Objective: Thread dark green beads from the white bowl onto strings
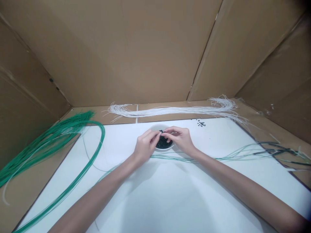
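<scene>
My left hand [146, 144] and my right hand [180, 137] meet over a white bowl [162, 126] filled with small black pieces [164, 143]. Both hands are closed in a pinch, thumbs and fingertips almost touching. A tiny black piece [161, 131] shows between the two sets of fingertips, seemingly in the right hand's pinch. Whatever the left fingers pinch is too small to make out. Thin green strands [179, 158] run across the white tabletop just in front of the bowl, passing by both wrists.
A thick bundle of green strands [46, 149] lies at the left, one loop curving over the white board [116, 136]. Long white strands [170, 111] stretch along the back. Several loose black bits [201, 124] lie behind my right hand. Cardboard walls [136, 55] enclose the workspace.
</scene>
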The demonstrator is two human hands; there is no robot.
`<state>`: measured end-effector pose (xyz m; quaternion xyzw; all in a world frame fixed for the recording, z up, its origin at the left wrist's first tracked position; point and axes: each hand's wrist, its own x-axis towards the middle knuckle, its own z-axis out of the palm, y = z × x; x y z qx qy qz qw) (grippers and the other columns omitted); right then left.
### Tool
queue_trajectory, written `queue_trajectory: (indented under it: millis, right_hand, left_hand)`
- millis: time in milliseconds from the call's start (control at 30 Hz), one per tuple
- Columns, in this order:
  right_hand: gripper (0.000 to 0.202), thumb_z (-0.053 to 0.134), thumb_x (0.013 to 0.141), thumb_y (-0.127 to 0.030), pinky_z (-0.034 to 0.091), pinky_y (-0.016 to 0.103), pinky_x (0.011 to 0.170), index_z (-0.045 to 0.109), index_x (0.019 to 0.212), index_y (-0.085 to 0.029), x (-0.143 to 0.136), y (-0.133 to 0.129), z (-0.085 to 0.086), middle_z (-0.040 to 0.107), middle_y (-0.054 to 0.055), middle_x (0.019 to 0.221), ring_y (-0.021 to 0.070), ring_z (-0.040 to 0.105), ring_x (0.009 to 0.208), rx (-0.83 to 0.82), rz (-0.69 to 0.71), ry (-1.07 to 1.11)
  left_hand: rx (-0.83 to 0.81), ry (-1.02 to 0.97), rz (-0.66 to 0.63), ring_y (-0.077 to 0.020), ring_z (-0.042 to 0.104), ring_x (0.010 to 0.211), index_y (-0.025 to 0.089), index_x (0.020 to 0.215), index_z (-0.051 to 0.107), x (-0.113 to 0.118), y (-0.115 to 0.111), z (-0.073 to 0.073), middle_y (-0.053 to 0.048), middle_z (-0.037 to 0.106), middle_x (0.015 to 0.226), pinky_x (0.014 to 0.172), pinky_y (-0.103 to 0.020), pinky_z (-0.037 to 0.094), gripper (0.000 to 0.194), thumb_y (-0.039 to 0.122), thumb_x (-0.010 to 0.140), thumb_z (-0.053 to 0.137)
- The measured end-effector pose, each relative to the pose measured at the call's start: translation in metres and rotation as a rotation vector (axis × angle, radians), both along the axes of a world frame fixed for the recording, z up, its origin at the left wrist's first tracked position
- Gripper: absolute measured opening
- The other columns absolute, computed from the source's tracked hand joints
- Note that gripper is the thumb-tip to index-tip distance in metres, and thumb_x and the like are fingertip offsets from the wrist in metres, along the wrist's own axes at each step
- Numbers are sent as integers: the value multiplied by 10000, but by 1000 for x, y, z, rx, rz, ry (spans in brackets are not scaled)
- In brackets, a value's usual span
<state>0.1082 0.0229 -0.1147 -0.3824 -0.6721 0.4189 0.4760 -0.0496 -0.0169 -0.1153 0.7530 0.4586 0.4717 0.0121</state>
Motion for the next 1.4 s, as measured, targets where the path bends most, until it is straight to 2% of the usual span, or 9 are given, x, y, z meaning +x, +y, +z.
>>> queue_trajectory:
  millis: [200,367,600,800,900,1033,1400]
  right_hand:
    - [240,676,597,-386,482,252,448,633,653,-156,1,-1,0,637,28,623,131,571,430,17,-14,-33]
    - [242,679,599,-385,487,256,456,626,645,-153,1,-1,-3,634,28,590,144,581,439,48,-11,-57]
    - [234,660,623,-388,488,249,458,620,639,-158,1,-1,-3,634,26,561,147,584,436,96,-16,-123]
    - [193,623,668,-370,484,242,459,632,651,-177,1,-3,-1,639,15,560,137,578,439,177,-15,-214]
    - [199,604,688,-368,489,243,492,640,660,-174,0,-2,-2,640,15,558,136,585,467,217,-16,-269]
    - [188,605,691,-350,492,239,507,644,673,-167,0,-2,-2,654,20,588,129,584,480,221,-14,-314]
    - [156,563,710,-280,520,256,517,681,764,-193,-3,-1,-3,689,15,669,138,608,486,232,-20,-333]
  left_hand:
    - [114,253,-9,-70,504,549,169,864,606,-9,5,0,-3,550,641,519,-163,385,216,221,860,396]
    - [241,345,20,-65,508,537,165,877,587,-12,6,0,6,562,628,519,-161,374,167,191,845,425]
    - [389,526,26,-62,430,437,163,856,568,-18,9,-4,33,459,505,446,-189,304,151,169,840,419]
    - [460,663,-84,-76,475,473,126,946,499,-21,8,9,20,486,565,433,-204,320,178,111,855,348]
    - [511,751,-90,-86,492,485,110,963,475,-21,7,15,13,504,578,429,-213,331,184,76,847,335]
    - [566,793,-61,-86,489,474,93,956,472,-22,8,15,13,510,571,427,-214,343,167,63,837,359]
    - [508,796,-50,-104,524,521,100,1012,461,-26,10,12,-3,522,598,442,-222,356,221,75,846,318]
